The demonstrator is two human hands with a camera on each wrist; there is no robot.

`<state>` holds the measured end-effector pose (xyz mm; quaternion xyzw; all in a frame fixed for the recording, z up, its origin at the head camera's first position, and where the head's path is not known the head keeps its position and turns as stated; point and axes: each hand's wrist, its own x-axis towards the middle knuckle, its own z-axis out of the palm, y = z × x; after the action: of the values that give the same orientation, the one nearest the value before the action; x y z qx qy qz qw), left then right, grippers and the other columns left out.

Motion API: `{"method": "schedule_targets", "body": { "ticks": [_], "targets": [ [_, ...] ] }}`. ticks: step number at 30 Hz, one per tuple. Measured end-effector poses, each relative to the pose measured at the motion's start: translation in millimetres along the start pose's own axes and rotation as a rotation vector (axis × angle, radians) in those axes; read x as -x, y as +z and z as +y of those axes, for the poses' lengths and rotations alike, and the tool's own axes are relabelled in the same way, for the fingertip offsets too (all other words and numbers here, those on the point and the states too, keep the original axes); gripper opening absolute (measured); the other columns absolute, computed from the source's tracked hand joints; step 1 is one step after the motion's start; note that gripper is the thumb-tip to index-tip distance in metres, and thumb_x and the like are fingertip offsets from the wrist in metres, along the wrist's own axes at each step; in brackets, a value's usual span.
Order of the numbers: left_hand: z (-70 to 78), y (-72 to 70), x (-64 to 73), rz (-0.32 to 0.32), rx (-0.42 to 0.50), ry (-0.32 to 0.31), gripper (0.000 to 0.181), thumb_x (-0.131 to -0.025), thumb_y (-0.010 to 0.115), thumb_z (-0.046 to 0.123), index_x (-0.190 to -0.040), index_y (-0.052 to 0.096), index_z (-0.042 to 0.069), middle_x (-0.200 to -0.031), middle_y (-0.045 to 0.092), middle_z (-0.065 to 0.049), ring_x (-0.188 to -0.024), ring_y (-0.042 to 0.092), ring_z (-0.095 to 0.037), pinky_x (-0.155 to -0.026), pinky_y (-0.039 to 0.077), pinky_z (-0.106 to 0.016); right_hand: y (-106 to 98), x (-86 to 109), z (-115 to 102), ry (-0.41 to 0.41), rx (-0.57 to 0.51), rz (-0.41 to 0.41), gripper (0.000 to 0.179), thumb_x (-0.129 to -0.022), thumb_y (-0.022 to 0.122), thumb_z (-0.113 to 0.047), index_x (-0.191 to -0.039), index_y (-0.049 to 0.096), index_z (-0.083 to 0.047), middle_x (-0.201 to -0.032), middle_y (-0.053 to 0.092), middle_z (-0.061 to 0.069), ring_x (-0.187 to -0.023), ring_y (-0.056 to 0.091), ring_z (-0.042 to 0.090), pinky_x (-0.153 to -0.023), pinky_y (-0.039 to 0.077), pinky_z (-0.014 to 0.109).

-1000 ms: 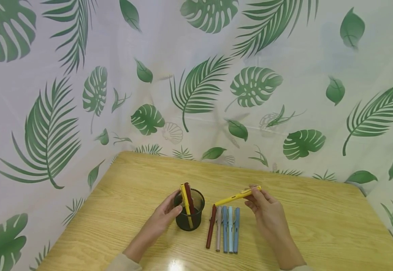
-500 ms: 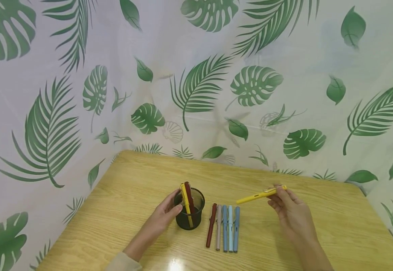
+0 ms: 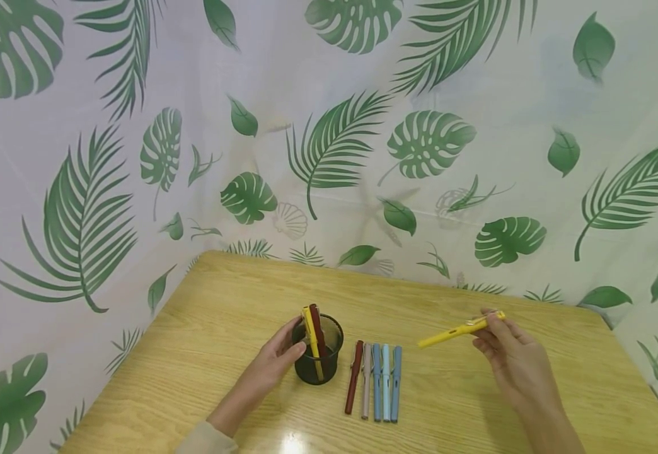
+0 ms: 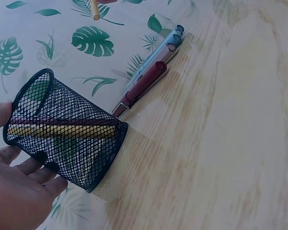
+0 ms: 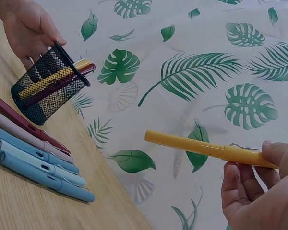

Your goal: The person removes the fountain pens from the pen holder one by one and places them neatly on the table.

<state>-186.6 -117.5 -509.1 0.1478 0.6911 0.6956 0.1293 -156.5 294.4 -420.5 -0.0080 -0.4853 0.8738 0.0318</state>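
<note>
My left hand (image 3: 275,364) grips a black mesh pen holder (image 4: 77,153) by its side, thumb near the rim. Inside it stand a yellow pen (image 3: 310,332) and a dark red pen (image 3: 317,331), both leaning toward the hand. Off to the right, above the table, my right hand (image 3: 519,366) pinches another yellow pen (image 5: 197,147) by its clip end between thumb and fingers. The pen's other end points left, toward a row of pens on the table.
Lying side by side between the hands are a dark red pen (image 3: 354,378), a greyish-pink pen (image 3: 366,381), a light blue pen (image 3: 386,383) and two darker blue ones. The wooden table (image 3: 238,290) meets a leaf-patterned cloth (image 3: 340,221) behind and at the left.
My right hand has carried the yellow pen rightward, from above the row's left end to right of the row. The left hand and the pen holder have stayed in place.
</note>
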Motion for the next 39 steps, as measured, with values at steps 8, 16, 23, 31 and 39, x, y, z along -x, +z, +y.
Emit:
{"method": "schedule_targets", "body": {
  "ticks": [8, 16, 23, 31, 39],
  "targets": [
    [1.8, -0.6, -0.5, -0.002, 0.004, -0.003, 0.064, -0.11, 0.053, 0.024, -0.166, 0.022, 0.018, -0.169, 0.023, -0.015, -0.155, 0.019, -0.036, -0.123, 0.022, -0.056, -10.2, 2.0, -8.3, -0.012, 0.03, -0.015, 0.022, -0.106, 0.056, -0.008, -0.11, 0.078, -0.004, -0.11, 0.072, 0.0, -0.093, 0.071, 0.014, -0.081, 0.06, 0.024],
    [2.4, -1.0, 0.5, 0.014, 0.011, -0.014, 0.064, -0.11, 0.053, 0.022, -0.166, 0.023, 0.018, -0.169, 0.024, -0.015, -0.155, 0.02, -0.035, -0.122, 0.024, -0.054, -21.6, 4.2, -12.3, -0.002, 0.092, -0.055, 0.024, -0.108, 0.053, -0.007, -0.114, 0.076, -0.005, -0.117, 0.068, -0.001, -0.095, 0.068, 0.012, -0.083, 0.059, 0.024],
    [1.2, -1.5, -0.2, 0.031, 0.003, -0.019, 0.063, -0.109, 0.054, 0.023, -0.165, 0.025, 0.019, -0.168, 0.025, -0.015, -0.155, 0.021, -0.035, -0.122, 0.025, -0.055, -30.8, 6.3, -9.9, -0.001, 0.171, -0.092, 0.026, -0.109, 0.05, -0.005, -0.108, 0.076, -0.003, -0.121, 0.067, -0.005, -0.095, 0.067, 0.011, -0.083, 0.059, 0.025],
    [0.8, -1.0, -0.2, 0.028, 0.001, -0.02, 0.063, -0.109, 0.054, 0.023, -0.166, 0.025, 0.02, -0.168, 0.024, -0.016, -0.155, 0.02, -0.036, -0.122, 0.024, -0.056, -34.8, 5.3, -2.0, 0.027, 0.25, -0.135, 0.027, -0.109, 0.051, -0.007, -0.105, 0.076, -0.003, -0.117, 0.071, -0.007, -0.093, 0.068, 0.012, -0.083, 0.059, 0.025],
    [-0.6, 0.4, -0.3, 0.017, 0.003, -0.006, 0.064, -0.109, 0.054, 0.024, -0.166, 0.024, 0.018, -0.168, 0.024, -0.018, -0.155, 0.019, -0.037, -0.122, 0.022, -0.057, -36.0, 3.1, 4.5, 0.068, 0.294, -0.093, 0.026, -0.109, 0.052, -0.008, -0.104, 0.078, -0.004, -0.116, 0.069, -0.008, -0.093, 0.067, 0.01, -0.081, 0.059, 0.023]
  ]
}}
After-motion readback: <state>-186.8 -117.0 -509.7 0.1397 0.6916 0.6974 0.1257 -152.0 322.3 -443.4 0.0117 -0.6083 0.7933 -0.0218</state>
